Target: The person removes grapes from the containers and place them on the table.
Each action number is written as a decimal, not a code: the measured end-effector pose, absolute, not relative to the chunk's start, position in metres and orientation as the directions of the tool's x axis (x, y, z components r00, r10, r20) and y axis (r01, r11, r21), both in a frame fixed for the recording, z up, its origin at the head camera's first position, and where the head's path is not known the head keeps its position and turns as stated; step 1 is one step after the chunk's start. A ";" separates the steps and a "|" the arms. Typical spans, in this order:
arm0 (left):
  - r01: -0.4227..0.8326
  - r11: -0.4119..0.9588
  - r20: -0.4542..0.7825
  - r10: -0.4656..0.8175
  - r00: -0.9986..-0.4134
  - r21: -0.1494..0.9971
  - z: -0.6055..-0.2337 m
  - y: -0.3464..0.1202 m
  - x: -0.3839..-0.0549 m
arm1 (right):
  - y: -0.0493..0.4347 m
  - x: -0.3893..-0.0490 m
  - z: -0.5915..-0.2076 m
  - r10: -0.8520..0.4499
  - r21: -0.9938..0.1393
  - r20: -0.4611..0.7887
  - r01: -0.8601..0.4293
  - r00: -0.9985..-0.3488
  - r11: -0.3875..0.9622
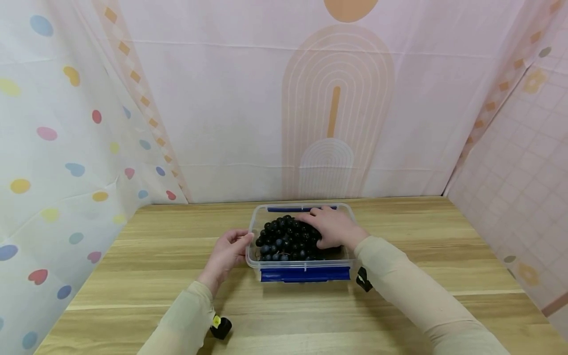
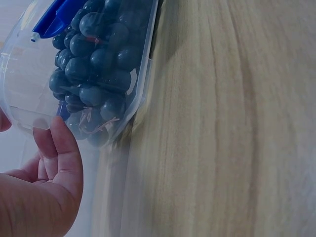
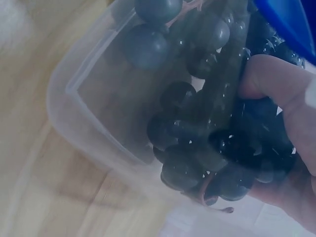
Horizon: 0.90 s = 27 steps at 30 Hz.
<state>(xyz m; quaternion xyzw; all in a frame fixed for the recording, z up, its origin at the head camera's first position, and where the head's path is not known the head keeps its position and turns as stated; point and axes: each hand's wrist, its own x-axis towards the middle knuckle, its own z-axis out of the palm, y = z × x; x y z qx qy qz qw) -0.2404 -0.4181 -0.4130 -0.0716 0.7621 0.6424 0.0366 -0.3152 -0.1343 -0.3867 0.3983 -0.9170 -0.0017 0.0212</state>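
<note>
While the clear container [image 1: 275,265] sits on the wooden table [image 1: 399,222] in the head view, dark grapes [image 1: 286,237] lie inside; the left hand [image 1: 227,254] pinches its left rim [image 1: 252,221], the right hand [image 1: 333,228] bends over the grapes; in the left wrist view, fingertips [image 2: 61,126] touch the container's end; in the right wrist view, thumb [image 3: 264,79] and fingers [image 3: 279,192], partly spread, curl round grapes.
</note>
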 end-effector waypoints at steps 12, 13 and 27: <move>-0.156 0.163 -0.149 -0.058 -0.987 0.974 -0.414 -0.418 -0.242 | -0.134 -0.316 -0.384 -0.710 -0.010 0.000 -0.710 -0.704 0.704; -0.155 0.164 -0.147 -0.058 -0.987 0.974 -0.414 -0.418 -0.242 | -0.134 -0.316 -0.383 -0.708 -0.013 -0.005 -0.708 -0.706 0.706; -0.153 0.166 -0.144 -0.065 -0.987 0.974 -0.416 -0.419 -0.244 | -0.137 -0.319 -0.385 -0.690 -0.001 -0.065 -0.692 -0.721 0.722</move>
